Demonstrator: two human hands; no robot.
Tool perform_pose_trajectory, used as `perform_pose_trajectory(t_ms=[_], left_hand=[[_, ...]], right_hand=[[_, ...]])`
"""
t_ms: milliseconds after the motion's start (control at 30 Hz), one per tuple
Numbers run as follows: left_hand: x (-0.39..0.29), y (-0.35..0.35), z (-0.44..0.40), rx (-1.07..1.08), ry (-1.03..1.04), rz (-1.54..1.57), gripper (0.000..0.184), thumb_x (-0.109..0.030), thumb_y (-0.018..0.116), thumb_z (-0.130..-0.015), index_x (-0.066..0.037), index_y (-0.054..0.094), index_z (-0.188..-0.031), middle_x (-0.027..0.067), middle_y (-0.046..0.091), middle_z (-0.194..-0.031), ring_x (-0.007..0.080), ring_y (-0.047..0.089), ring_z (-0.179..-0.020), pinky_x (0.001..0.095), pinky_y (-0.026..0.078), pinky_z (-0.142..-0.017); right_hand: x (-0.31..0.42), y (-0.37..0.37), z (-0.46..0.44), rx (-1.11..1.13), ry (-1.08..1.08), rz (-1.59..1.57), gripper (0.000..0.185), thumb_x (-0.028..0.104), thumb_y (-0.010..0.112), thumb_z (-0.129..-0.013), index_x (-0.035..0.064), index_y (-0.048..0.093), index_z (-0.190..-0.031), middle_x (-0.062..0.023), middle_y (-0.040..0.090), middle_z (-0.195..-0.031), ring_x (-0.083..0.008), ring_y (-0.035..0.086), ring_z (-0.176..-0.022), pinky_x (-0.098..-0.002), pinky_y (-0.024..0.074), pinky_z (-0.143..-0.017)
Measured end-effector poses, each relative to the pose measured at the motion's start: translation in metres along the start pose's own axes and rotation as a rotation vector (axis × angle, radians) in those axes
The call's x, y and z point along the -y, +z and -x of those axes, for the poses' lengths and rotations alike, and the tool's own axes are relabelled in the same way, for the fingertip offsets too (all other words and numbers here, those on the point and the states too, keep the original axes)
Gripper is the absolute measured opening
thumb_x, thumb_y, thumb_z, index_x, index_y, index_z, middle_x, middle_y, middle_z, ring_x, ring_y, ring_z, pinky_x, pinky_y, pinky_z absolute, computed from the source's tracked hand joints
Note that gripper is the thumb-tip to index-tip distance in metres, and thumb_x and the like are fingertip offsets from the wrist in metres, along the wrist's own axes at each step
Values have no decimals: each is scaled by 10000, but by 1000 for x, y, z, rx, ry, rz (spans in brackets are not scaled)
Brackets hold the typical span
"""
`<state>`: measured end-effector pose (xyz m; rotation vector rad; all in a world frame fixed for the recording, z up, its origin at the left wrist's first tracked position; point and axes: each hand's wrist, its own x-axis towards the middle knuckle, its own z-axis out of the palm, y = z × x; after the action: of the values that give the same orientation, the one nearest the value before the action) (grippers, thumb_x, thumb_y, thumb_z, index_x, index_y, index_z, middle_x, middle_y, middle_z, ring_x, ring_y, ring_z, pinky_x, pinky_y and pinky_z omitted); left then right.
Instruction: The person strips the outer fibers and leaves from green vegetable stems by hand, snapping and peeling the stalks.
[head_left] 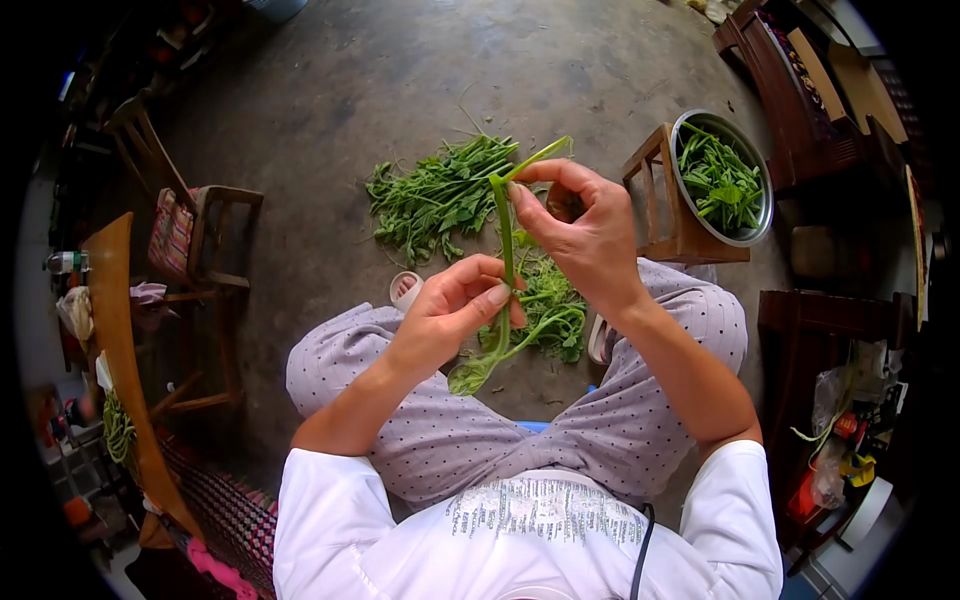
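Note:
My left hand [455, 308] is closed around the lower part of a green vine shoot [505, 225], with its leafy, curled tip hanging below the fingers. At the shoot's upper end my right hand [585, 225] pinches a pale green strand that bends away from the stem. Beyond my hands, a heap of leafy green shoots [440, 195] lies on the floor. Closer to my feet is a second pile of thin, curly greens [555, 310], partly hidden by my hands. A metal basin [765, 215] of cut green stems and leaves [720, 180] stands to the right.
The basin rests on a wooden stool [690, 238] beside my right knee. On the left are a wooden chair [215, 230] with a striped cushion and a wooden table [150, 420]. Dark wooden furniture [800, 150] lines the right side. Bare concrete floor [350, 90] extends ahead.

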<state>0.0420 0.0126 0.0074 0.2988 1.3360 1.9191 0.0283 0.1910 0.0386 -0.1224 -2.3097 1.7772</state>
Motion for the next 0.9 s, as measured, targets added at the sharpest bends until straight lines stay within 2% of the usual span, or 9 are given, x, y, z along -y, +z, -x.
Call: perform_pose_trajectory(t_ms=[367, 433, 533, 567, 633, 667, 733, 833, 900], left_hand=[[-16, -38, 2, -74, 1, 241, 191, -126, 491, -929, -7, 508, -1078, 81, 625, -877, 167, 626, -845, 287, 508, -768], [-19, -40, 3, -138, 21, 287, 196, -136, 494, -930, -12, 501, -1083, 93, 630, -901, 172, 626, -856, 296, 506, -785], [-23, -42, 1, -232, 75, 355, 185, -114, 488, -927, -9, 504, -1079, 122, 630, -914, 213, 625, -881, 309, 500, -814], [-23, -42, 1, -244, 77, 358, 185, -114, 488, -927, -9, 504, -1079, 122, 630, -914, 213, 625, -881, 309, 500, -814], [-23, -42, 0, -262, 80, 342, 190, -126, 498, -926, -15, 510, -1080, 109, 629, -939, 205, 610, -910, 321, 486, -837], [-24, -40, -1, -265, 78, 344, 190, -126, 498, -926, -15, 510, -1080, 109, 629, -939, 205, 610, -910, 321, 486, -837], [-26, -38, -2, -259, 110, 278, 182, -137, 509, -925, -30, 527, -1071, 81, 614, -978, 189, 592, -922, 319, 467, -858], [-19, -40, -4, -274, 115, 286, 169, -141, 518, -923, -53, 547, -1064, 39, 593, -995, 142, 564, -917, 288, 444, -851], [-15, -39, -6, -267, 111, 300, 170, -145, 523, -922, -60, 551, -1067, 26, 587, -988, 121, 554, -904, 269, 432, -841]], right_hand=[[-18, -44, -16, 55, 86, -8, 149, 143, 591, -838, -4, 610, -824, 43, 496, -629, -23, 418, -570, -195, 338, -492], [-19, -56, -14, 164, 46, 0, 132, 130, 576, -843, -1, 591, -829, 40, 503, -664, -22, 430, -610, -189, 350, -520], [-8, -61, 2, 579, 226, 11, 120, 98, 556, -840, -7, 582, -890, 21, 535, -714, -24, 468, -644, -189, 370, -536], [1, -60, 8, 794, 275, 112, 157, 103, 573, -830, 4, 604, -948, -30, 606, -767, -97, 572, -678, -250, 435, -551], [-13, -51, 28, 919, -114, 266, 208, 94, 588, -811, 27, 612, -1006, -93, 645, -881, -247, 634, -747, -364, 486, -604], [-17, -50, 34, 922, -112, 265, 208, 94, 588, -811, 27, 612, -1006, -93, 645, -881, -247, 634, -747, -364, 486, -604], [-22, -49, 41, 881, -159, 739, 284, 49, 609, -767, 32, 593, -1050, -151, 612, -1033, -338, 604, -818, -362, 504, -707], [-20, -43, 34, 809, -138, 681, 270, 11, 565, -768, 44, 601, -1033, -142, 603, -996, -356, 594, -820, -436, 476, -673], [-8, -38, 33, 746, -145, 671, 279, -24, 554, -741, 40, 600, -1009, -141, 605, -898, -350, 591, -808, -434, 467, -675]])
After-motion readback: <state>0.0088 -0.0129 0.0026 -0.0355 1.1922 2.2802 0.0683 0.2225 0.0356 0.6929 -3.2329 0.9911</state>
